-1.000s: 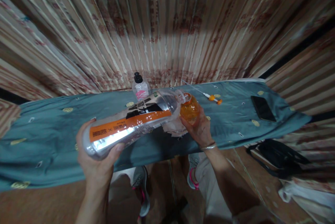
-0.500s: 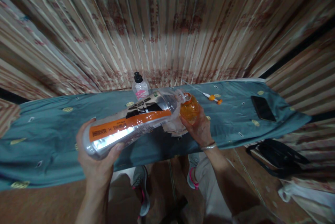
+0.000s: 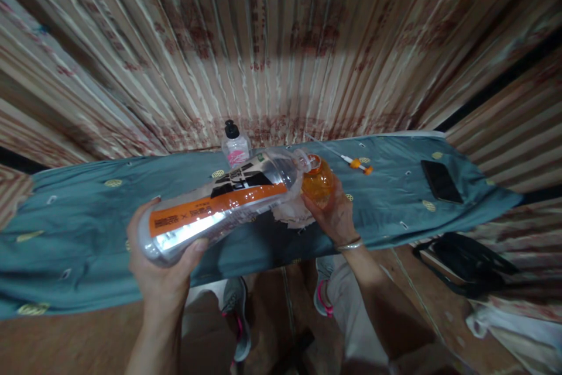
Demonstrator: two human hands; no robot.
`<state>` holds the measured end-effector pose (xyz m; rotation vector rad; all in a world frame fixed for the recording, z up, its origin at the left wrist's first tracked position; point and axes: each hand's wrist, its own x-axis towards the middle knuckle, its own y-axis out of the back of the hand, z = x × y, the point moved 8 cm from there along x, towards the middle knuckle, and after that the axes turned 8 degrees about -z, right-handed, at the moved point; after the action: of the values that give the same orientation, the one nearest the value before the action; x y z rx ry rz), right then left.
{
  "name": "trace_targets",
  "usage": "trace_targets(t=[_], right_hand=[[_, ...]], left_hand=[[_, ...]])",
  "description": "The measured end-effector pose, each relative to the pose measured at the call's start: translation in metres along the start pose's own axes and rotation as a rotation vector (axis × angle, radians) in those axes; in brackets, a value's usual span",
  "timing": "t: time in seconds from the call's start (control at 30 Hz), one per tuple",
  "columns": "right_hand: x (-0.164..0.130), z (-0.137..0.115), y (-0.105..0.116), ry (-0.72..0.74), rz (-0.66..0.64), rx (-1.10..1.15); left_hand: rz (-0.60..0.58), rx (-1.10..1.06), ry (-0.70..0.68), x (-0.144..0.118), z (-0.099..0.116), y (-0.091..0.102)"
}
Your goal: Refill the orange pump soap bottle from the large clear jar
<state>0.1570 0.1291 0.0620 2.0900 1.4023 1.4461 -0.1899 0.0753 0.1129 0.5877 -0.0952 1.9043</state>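
Hanging behind everything, a striped curtain [image 3: 281,41] backs a table under a teal cloth [image 3: 88,217]. Above it, the left hand [image 3: 162,269] grasps a big clear bottle [image 3: 219,205], tilted onto a small orange bottle [image 3: 318,182] clasped by the right hand [image 3: 336,214]; a phone [image 3: 440,181] lies well apart.

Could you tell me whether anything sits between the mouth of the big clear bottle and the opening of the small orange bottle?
Nothing visible does: the big bottle, tilted in the left hand, meets the orange bottle held by the right hand.
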Motion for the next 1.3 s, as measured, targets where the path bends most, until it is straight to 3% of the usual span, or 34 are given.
trace_targets(t=[0.33,0.63,1.3], right_hand=[[0.0003,0.0001,-0.0028,-0.003,-0.038,0.002],[0.0014,-0.005,0.0011,0.039,0.002,0.013],[0.0,0.003,-0.0023,-0.022,-0.028,0.013]], left_hand=[[0.009,0.006,0.038,0.0005,-0.0062,0.0022],[0.004,-0.018,0.021,0.0009,0.0001,-0.0018],[0.008,0.01,0.018,0.0016,-0.0026,0.0008]])
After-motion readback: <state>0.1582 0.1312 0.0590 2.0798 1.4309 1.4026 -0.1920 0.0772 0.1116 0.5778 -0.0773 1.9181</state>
